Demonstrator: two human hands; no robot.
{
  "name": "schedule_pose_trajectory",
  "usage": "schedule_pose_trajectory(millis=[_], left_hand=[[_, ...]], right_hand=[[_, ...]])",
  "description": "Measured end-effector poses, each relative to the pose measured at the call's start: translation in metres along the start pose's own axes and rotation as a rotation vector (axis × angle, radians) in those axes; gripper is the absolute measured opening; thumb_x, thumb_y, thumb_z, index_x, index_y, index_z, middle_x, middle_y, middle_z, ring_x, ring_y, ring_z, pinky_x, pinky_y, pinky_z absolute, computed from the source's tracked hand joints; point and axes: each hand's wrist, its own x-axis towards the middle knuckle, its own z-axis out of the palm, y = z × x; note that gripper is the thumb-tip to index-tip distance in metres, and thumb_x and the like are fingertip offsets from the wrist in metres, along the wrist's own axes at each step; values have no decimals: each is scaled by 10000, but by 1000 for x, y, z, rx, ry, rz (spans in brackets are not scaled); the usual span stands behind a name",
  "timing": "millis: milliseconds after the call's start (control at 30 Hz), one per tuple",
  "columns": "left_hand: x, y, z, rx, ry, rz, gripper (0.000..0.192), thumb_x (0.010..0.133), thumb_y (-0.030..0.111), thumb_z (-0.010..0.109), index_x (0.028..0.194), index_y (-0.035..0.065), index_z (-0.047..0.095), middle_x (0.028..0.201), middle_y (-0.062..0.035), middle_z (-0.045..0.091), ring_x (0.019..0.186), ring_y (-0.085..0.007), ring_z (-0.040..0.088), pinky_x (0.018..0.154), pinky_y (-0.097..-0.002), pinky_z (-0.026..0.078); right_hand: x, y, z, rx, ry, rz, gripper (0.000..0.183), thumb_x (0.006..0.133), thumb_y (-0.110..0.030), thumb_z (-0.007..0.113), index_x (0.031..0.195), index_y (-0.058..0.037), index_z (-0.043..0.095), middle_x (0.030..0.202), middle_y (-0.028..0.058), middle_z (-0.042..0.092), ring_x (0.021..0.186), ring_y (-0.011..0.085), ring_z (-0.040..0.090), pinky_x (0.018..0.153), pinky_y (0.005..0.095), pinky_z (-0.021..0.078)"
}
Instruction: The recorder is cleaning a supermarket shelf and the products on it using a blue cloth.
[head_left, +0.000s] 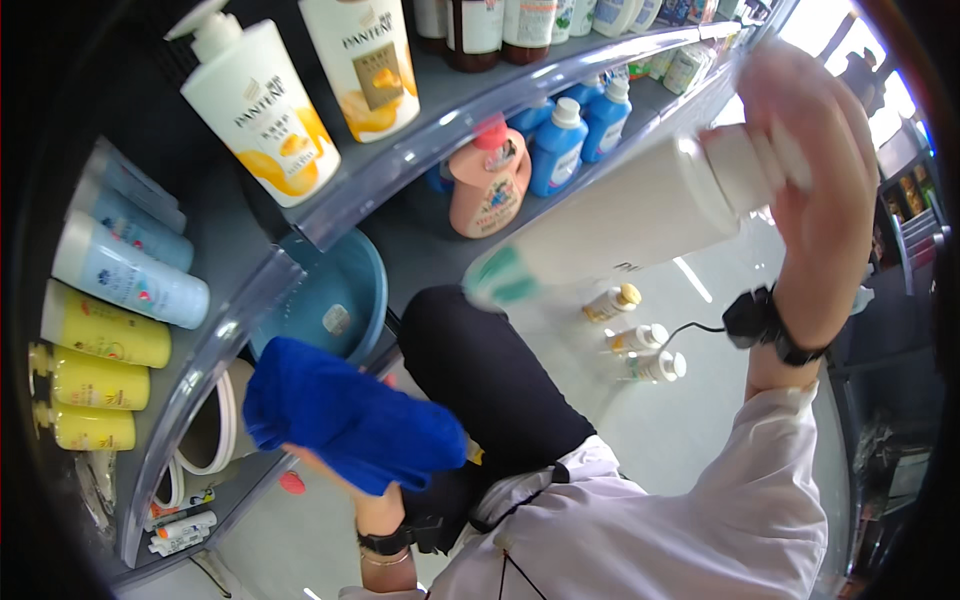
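Observation:
My right hand (814, 127), blurred, grips a white pump bottle (622, 217) by its cap end. The bottle lies tilted in the air, its base with a green pattern pointing down to the left above my knee. A blue cloth (345, 420) covers most of my left hand (337, 472), which holds it in front of the lower shelf; its fingers are largely hidden. Two white Pantene bottles with yellow patterns, one a pump bottle (262, 112) and one beside it (367, 75), stand on the upper shelf.
Clear plastic edging (420, 157) fronts the shelf. Below are a blue basin (367, 292), a pink bottle (491, 180) and blue bottles (559, 146). Yellow tubes (112, 330) stand at left. Several bottles (637, 337) stand on the floor beside my knee.

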Motion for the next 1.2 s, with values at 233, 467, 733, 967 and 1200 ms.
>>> schedule_pose_trajectory(millis=[233, 467, 733, 967, 1200], left_hand=[[-16, -53, 66, 1096, 177, 299, 924, 906, 242, 614, 1504, 198, -90, 1516, -141, 174, 1352, -313, 319, 1111, -492, 284], [-17, -47, 15, 564, 353, 186, 640, 996, 440, 383, 1503, 218, 61, 1511, -117, 236, 1340, -300, 359, 1100, -496, 320], [-16, -37, 30, 682, 396, 207, 652, 987, 436, 415, 1505, 244, 68, 1524, -97, 219, 1359, -284, 333, 1099, -482, 329], [2, -17, 70, 703, 260, 237, 644, 980, 512, 348, 1450, 76, 292, 1447, -123, 383, 1316, -267, 406, 1100, -422, 333], [9, -17, 80, 585, 289, 342, 684, 985, 549, 321, 1437, 37, 282, 1449, -114, 353, 1301, -273, 394, 1091, -399, 313]], right_hand=[[26, -17, 83, -20, -441, 63, 263, 862, -187, 650, 1026, 13, 600, 907, 41, 596, 913, 153, 626, 705, 252, 507], [-60, 29, 149, 632, -548, -107, 864, 661, -282, 878, 1327, 10, 411, 1185, 148, 576, 1097, 208, 558, 940, 343, 447], [-131, 70, 187, 458, -713, 33, 796, 701, -259, 850, 1317, 1, 419, 1182, 171, 607, 1060, 266, 618, 926, 360, 479], [-104, 93, 169, 104, -550, -299, 628, 692, -188, 805, 1177, 2, 454, 1144, 181, 578, 1031, 372, 584, 878, 402, 500], [-107, 76, 138, 268, -638, 140, 628, 693, -301, 822, 1120, 13, 484, 963, 184, 617, 874, 325, 661, 745, 365, 528]])
